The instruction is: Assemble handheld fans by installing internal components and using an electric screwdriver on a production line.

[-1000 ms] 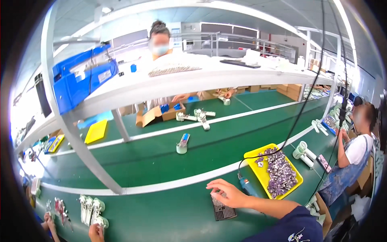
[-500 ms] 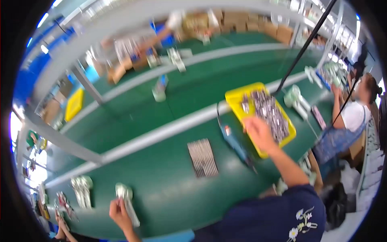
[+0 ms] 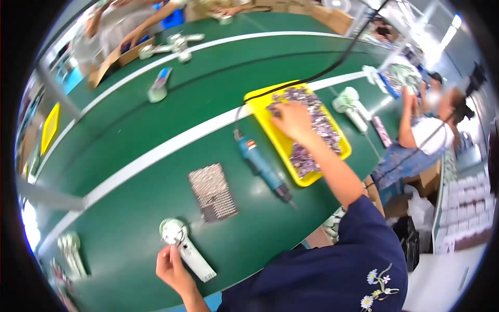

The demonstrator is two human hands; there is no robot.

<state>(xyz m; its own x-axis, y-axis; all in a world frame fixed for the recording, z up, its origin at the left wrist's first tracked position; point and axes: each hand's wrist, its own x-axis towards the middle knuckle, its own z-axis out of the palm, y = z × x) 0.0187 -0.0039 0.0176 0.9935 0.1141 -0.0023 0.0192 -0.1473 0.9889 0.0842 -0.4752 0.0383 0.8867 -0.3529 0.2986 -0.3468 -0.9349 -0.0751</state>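
My left hand [image 3: 174, 268] pinches at the joint between the round head and straight handle of a pale green-and-white device [image 3: 195, 260] shaped like a handheld fan. It lies on the green bench; whatever is between those fingertips is too small to name. My right arm stretches across a yellow tray [image 3: 280, 145], where my right hand [image 3: 295, 120] has its curled fingertips down among small shiny metal parts [image 3: 325, 127]. The fingers partly hide what they grip. Between my hands lie a teal electric screwdriver [image 3: 262, 165] and a flat block with rows of small metal pieces [image 3: 212, 192].
A black cord [image 3: 332, 65] hangs across the tray's far corner. Another pale device [image 3: 352, 108] lies right of the tray, and a similar one [image 3: 71, 252] at far left. Beyond the pale rail [image 3: 171, 143] a pale part [image 3: 158, 88] rests on green surface. A co-worker [image 3: 431, 135] sits at right.
The view has shifted, sliding the bench things leftward and partly upward. My right hand has gone from the tray's near-left edge into the parts farther in. My left hand remains at the pale device.
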